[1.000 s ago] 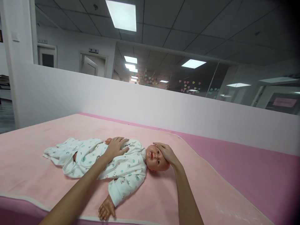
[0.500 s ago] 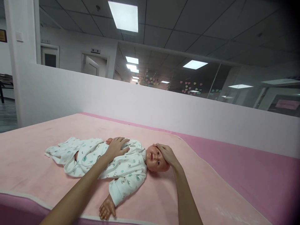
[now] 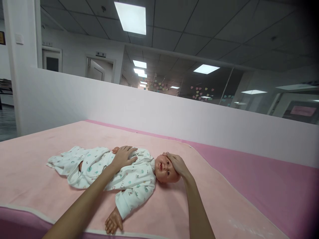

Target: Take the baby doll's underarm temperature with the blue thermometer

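While the doll (image 3: 126,182) lies crosswise, the left hand (image 3: 124,156) rests flat on its torso (image 3: 142,170), the right hand (image 3: 176,163) cupping its forehead (image 3: 175,177).

L hand (image 3: 123,157), R hand (image 3: 177,163) bare, w/ slim bare forearms (image 3: 86,198).

A single head-worn camera looks forward and down from behind the left hand (image 3: 124,156) and right hand (image 3: 175,162), whose arms come in at the bottom edge; it is near the doll (image 3: 137,174), just below the frame's middle. The mat (image 3: 169,212) spreads across the lower half, the wall (image 3: 161,114) crosses the middle, slanting down rightward, and ceiling (image 3: 184,41) fills the top
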`<action>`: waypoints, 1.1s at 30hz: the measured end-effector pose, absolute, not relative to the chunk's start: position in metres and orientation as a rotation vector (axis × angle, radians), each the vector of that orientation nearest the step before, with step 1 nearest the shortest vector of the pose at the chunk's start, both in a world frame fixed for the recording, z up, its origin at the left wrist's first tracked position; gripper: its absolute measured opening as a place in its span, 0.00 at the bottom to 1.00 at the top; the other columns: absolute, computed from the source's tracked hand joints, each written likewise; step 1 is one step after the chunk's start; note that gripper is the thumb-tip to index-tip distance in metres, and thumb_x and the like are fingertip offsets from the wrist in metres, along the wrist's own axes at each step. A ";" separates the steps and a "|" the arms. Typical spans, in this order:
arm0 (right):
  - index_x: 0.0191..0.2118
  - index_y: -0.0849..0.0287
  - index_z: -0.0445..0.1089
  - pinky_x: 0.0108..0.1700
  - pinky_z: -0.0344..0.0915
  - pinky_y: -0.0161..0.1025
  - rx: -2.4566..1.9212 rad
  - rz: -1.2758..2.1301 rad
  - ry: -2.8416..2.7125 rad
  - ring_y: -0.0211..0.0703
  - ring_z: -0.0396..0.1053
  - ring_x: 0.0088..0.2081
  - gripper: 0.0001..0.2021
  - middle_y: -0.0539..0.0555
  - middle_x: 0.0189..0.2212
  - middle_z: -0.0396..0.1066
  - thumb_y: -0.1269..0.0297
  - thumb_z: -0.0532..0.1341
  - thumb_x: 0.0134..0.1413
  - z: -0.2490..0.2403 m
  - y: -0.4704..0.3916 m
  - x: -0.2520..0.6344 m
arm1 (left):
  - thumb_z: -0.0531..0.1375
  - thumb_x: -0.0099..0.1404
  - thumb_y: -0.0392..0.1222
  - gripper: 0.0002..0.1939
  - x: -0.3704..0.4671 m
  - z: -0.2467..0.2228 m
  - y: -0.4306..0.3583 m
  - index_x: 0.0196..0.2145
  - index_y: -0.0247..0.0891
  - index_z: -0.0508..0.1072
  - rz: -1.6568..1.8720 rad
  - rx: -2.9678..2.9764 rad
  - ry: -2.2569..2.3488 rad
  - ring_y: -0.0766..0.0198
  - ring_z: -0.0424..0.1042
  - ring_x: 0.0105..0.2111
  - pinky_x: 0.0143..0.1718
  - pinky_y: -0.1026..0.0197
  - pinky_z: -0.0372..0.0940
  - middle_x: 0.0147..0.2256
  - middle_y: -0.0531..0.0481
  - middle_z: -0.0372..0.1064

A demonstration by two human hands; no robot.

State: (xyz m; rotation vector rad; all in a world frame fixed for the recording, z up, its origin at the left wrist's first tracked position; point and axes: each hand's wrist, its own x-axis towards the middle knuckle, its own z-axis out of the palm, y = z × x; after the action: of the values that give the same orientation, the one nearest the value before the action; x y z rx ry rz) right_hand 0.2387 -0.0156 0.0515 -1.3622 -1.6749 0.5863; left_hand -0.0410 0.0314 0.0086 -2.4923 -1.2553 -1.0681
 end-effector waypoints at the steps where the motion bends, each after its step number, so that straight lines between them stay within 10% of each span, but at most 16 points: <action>1: 0.41 0.59 0.72 0.53 0.58 0.43 -1.358 0.584 -1.672 0.47 0.64 0.50 0.23 0.54 0.45 0.70 0.47 0.51 0.51 0.051 -0.015 0.239 | 0.53 0.60 0.49 0.20 -0.041 0.009 0.031 0.49 0.44 0.65 -1.065 -2.494 -1.257 0.56 0.63 0.46 0.50 0.53 0.55 0.45 0.48 0.66; 7: 0.51 0.54 0.64 0.58 0.51 0.43 -1.308 0.465 -1.648 0.43 0.54 0.58 0.22 0.52 0.55 0.59 0.52 0.53 0.51 0.050 -0.012 0.241 | 0.53 0.60 0.49 0.19 -0.041 0.008 0.032 0.49 0.45 0.65 -1.077 -2.491 -1.250 0.56 0.63 0.46 0.50 0.53 0.55 0.45 0.48 0.66; 15: 0.35 0.61 0.74 0.45 0.62 0.39 -1.377 0.552 -1.684 0.46 0.68 0.42 0.23 0.53 0.35 0.74 0.47 0.53 0.49 0.053 -0.018 0.236 | 0.52 0.60 0.49 0.20 -0.041 0.008 0.032 0.49 0.44 0.65 -1.071 -2.493 -1.254 0.56 0.63 0.46 0.50 0.53 0.55 0.45 0.48 0.66; 24: 0.52 0.52 0.63 0.57 0.52 0.42 -1.368 0.427 -1.661 0.43 0.55 0.57 0.23 0.52 0.56 0.57 0.51 0.54 0.50 0.051 -0.014 0.239 | 0.53 0.59 0.49 0.19 -0.041 0.007 0.033 0.49 0.44 0.65 -1.073 -2.486 -1.254 0.57 0.63 0.46 0.49 0.53 0.55 0.44 0.48 0.66; 33: 0.37 0.59 0.74 0.46 0.62 0.40 -1.378 0.501 -1.728 0.47 0.68 0.43 0.21 0.53 0.36 0.74 0.49 0.53 0.50 0.054 -0.019 0.235 | 0.53 0.60 0.49 0.19 -0.041 0.007 0.033 0.49 0.44 0.65 -1.071 -2.482 -1.246 0.56 0.63 0.46 0.49 0.53 0.55 0.44 0.48 0.66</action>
State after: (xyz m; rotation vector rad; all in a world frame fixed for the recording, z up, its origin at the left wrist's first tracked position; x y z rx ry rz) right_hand 0.2355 -0.0195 0.0538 -1.3784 -1.7280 0.5011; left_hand -0.0408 0.0328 0.0068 -2.4815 -1.2465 -1.0712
